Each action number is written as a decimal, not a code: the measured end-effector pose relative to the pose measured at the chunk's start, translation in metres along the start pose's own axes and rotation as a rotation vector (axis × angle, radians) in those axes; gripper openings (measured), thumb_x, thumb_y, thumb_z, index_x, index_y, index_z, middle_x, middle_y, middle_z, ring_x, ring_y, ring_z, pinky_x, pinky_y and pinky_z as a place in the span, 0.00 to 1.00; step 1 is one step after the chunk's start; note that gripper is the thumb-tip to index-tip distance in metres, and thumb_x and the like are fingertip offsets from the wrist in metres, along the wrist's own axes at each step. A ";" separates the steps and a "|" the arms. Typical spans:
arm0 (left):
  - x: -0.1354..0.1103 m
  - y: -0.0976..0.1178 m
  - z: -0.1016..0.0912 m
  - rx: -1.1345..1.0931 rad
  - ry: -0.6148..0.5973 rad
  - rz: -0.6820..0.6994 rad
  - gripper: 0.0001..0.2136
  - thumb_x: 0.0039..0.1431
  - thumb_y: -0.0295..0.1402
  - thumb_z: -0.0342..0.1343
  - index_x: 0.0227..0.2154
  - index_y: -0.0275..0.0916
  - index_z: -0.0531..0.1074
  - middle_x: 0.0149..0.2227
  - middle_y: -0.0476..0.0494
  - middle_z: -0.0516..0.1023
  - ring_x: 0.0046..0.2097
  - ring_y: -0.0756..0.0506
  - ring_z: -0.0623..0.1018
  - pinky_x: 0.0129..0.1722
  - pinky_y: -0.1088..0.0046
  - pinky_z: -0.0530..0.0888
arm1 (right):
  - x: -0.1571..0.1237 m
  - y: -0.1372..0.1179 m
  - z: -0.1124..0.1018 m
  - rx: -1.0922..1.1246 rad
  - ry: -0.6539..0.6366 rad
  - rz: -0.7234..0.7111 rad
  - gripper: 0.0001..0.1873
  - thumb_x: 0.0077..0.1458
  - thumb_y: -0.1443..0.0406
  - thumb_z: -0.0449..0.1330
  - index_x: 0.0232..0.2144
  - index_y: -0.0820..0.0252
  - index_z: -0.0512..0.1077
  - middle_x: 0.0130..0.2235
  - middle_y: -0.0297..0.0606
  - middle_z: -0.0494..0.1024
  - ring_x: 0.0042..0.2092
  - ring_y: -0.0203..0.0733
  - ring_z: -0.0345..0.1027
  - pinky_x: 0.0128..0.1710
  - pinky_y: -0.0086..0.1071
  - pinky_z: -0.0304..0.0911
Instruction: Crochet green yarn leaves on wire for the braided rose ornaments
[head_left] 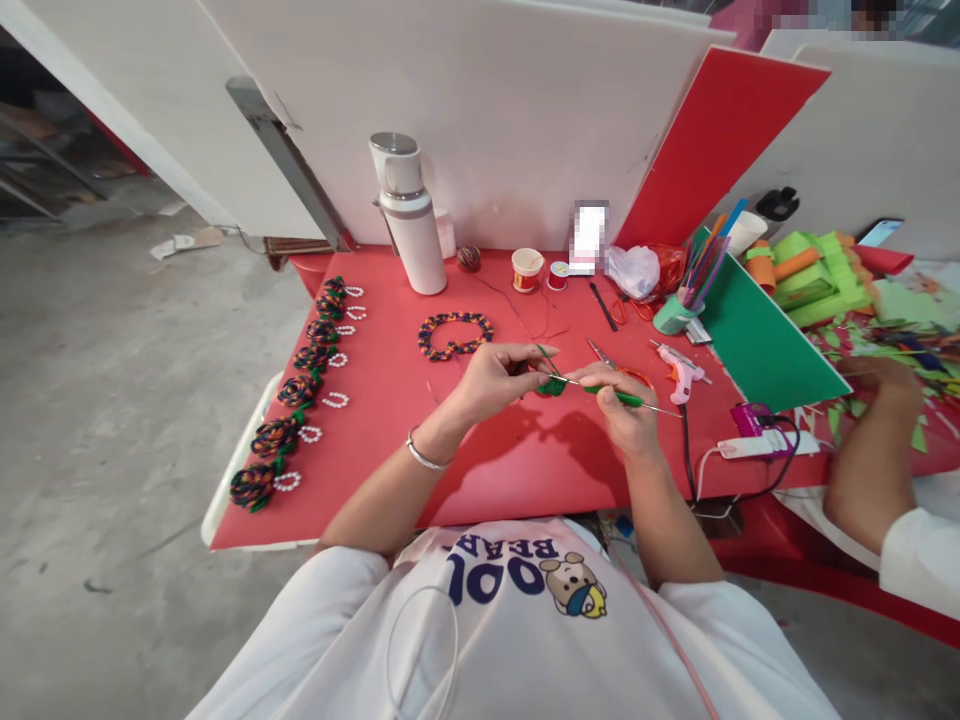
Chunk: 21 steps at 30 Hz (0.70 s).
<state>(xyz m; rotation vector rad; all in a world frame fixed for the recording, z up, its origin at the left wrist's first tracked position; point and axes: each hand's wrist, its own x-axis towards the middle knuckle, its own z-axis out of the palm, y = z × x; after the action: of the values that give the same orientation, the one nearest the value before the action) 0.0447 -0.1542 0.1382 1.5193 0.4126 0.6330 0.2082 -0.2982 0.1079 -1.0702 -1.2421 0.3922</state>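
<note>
The right hand point(625, 412) is closed around a slim metal crochet hook with a green handle point(613, 396), its thumb lying along the grip. The left hand point(496, 380), with a silver bangle point(426, 452) at the wrist, pinches a small piece of green yarn crochet point(553, 386) between thumb and fingers, and the hook's tip meets it there, above the red tabletop point(525, 475). Just beyond the right hand lie metal scissors with orange handles point(616, 368), and to their right a pink glue gun point(684, 380). Beyond the left hand rests a multicoloured braided yarn ring point(425, 338). Further back stand a white paper cup with a red band point(527, 270), a small red spool point(558, 277), a dark yarn ball point(469, 259) and a tall white flask point(420, 240). Along the table's left edge runs a row of dark multicoloured yarn rosettes point(275, 437) with white bead loops point(310, 434) beside them. At far right, a co-worker's forearm point(870, 455) reaches among green scraps
</note>
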 end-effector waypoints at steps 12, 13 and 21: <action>0.004 0.001 0.001 0.104 0.046 0.047 0.16 0.50 0.28 0.66 0.44 0.33 0.83 0.31 0.42 0.83 0.29 0.49 0.76 0.27 0.75 0.71 | 0.005 -0.010 -0.011 -0.034 -0.042 0.061 0.10 0.65 0.55 0.61 0.40 0.49 0.81 0.44 0.40 0.86 0.48 0.50 0.79 0.52 0.49 0.72; 0.004 0.002 0.001 0.100 0.044 0.041 0.17 0.50 0.28 0.66 0.44 0.33 0.83 0.31 0.42 0.83 0.29 0.49 0.77 0.27 0.75 0.71 | 0.005 -0.009 -0.010 -0.040 -0.037 0.057 0.11 0.65 0.55 0.61 0.40 0.49 0.81 0.44 0.40 0.86 0.48 0.50 0.79 0.52 0.49 0.72; 0.003 0.004 0.003 0.050 0.048 0.025 0.17 0.49 0.26 0.66 0.43 0.32 0.83 0.31 0.41 0.83 0.30 0.49 0.78 0.29 0.75 0.73 | 0.007 -0.008 -0.011 -0.076 -0.047 0.041 0.11 0.65 0.55 0.61 0.40 0.50 0.80 0.44 0.40 0.86 0.48 0.50 0.79 0.51 0.49 0.73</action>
<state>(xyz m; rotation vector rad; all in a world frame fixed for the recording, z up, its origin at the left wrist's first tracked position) 0.0480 -0.1552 0.1425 1.5617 0.4496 0.6842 0.2178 -0.3014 0.1186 -1.1580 -1.2865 0.4062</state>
